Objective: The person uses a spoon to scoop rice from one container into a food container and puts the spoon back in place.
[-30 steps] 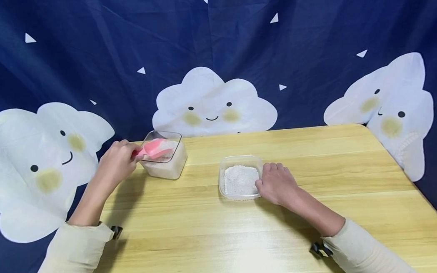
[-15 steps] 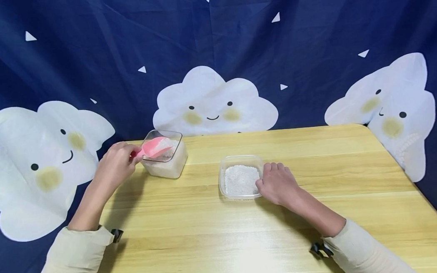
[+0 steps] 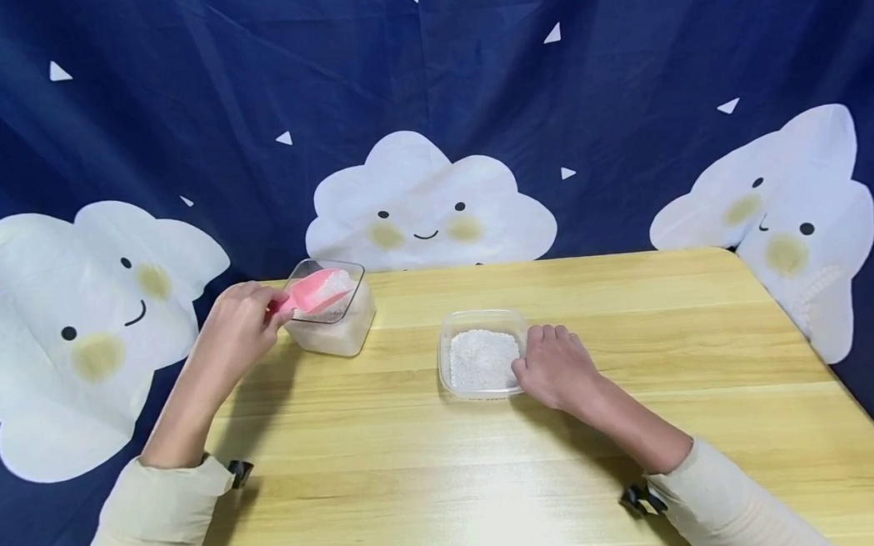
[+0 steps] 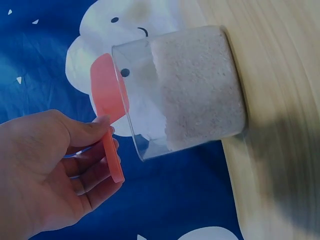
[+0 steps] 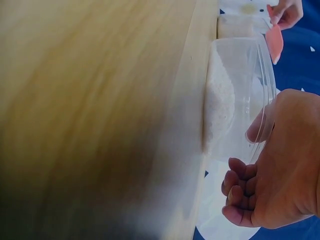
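Note:
My left hand (image 3: 239, 327) pinches the handle of a pink scoop (image 3: 310, 291) between thumb and fingers. White grains heap in the scoop's bowl, which is at the open mouth of a tall clear square canister (image 3: 333, 334). In the left wrist view, the scoop (image 4: 107, 85) overlaps the canister's rim, and pale grains (image 4: 200, 90) fill the canister's lower part. My right hand (image 3: 559, 368) grips the right rim of a low clear plastic food container (image 3: 444, 339), thumb over the inside and fingers curled outside. White grains (image 3: 485, 360) lie in that container.
Both containers stand on a light wood-grain table (image 3: 387, 443), the canister close to its far left edge. Behind hangs a dark blue cloth (image 3: 469, 62) printed with white clouds. A black clip (image 3: 641, 500) is at the right sleeve.
The scoop has risen slightly and levelled out at the canister's mouth, its load of white grains now showing more. My right hand and the food container have stayed in place.

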`<state>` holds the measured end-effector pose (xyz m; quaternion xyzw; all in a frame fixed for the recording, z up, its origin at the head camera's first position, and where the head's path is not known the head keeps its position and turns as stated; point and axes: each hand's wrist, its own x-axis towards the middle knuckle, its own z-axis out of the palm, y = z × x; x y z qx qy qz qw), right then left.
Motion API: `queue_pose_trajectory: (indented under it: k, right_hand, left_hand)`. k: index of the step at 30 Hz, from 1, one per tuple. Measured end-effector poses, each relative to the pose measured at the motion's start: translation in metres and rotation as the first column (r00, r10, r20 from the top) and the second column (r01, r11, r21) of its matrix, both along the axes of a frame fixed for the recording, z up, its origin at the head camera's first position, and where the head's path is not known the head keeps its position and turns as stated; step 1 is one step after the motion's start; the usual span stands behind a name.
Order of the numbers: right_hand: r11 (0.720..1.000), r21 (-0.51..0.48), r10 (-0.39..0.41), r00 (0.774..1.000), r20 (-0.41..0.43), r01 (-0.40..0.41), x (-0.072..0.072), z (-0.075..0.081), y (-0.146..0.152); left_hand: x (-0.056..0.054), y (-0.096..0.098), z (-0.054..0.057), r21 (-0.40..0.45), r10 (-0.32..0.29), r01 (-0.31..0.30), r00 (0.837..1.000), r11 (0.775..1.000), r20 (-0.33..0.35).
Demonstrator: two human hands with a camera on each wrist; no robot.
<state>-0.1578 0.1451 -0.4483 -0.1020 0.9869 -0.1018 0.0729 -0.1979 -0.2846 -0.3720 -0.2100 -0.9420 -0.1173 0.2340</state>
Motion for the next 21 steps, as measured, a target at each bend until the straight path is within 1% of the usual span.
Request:
queue_pose_trajectory:
  k: [3,8,13,17,21]
  right_hand:
    - [1.0,0.002,0.001,1.0,0.002,-0.001,-0.001,0.0,0.0]
    - [1.0,0.006,0.002,1.0,0.003,-0.002,-0.001,0.001,0.0]
    - [1.0,0.002,-0.002,1.0,-0.001,0.002,0.0,0.001,-0.001]
    - [1.0,-0.003,-0.005,1.0,-0.009,0.005,0.0,0.0,0.0]
    - [1.0,-0.005,-0.002,1.0,-0.014,0.002,0.0,-0.001,0.0]
  left_hand:
    - [0.004,0.005,0.002,0.006,0.011,-0.011,1.0,1.0,0.006]
    - [0.009,0.014,0.004,0.034,0.038,-0.041,0.998,0.999,0.059]
    - [0.012,0.021,0.004,0.031,0.062,-0.065,0.993,0.997,0.098]
    - [0.013,0.027,0.004,0.033,0.054,-0.058,0.992,0.998,0.111]
    - [0.014,0.034,0.005,0.047,0.029,-0.034,0.994,0.998,0.101]
